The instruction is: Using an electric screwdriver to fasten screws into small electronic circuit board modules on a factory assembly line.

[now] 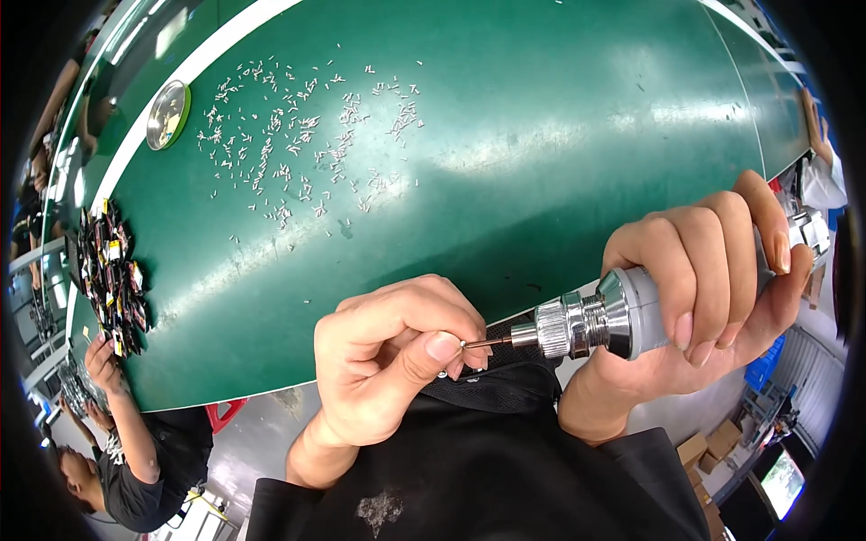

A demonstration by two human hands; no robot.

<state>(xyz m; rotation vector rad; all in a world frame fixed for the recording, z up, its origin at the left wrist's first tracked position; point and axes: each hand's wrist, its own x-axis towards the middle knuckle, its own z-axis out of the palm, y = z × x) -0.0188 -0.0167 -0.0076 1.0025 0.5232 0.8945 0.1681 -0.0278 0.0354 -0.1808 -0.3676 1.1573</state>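
Note:
My right hand (708,270) is wrapped around a grey power screwdriver (642,311) with a ribbed chrome collar, held sideways near the table's front edge. Its thin bit (494,343) points left and reaches my left hand (383,356). Thumb and forefinger of that hand are pinched together at the bit's tip, on a tiny silver piece (463,344) that looks like a small screw; its exact kind is hard to make out. Another small shiny bit of metal (442,373) shows below the thumb. The remaining left fingers are curled in and partly hidden.
Many tiny silver pieces (307,135) lie scattered over the green tabletop (541,135). A round green-rimmed dish (168,115) sits at the far left. Nearer on the left is a heap of black parts (113,279), with a co-worker's hand (102,361) beside it.

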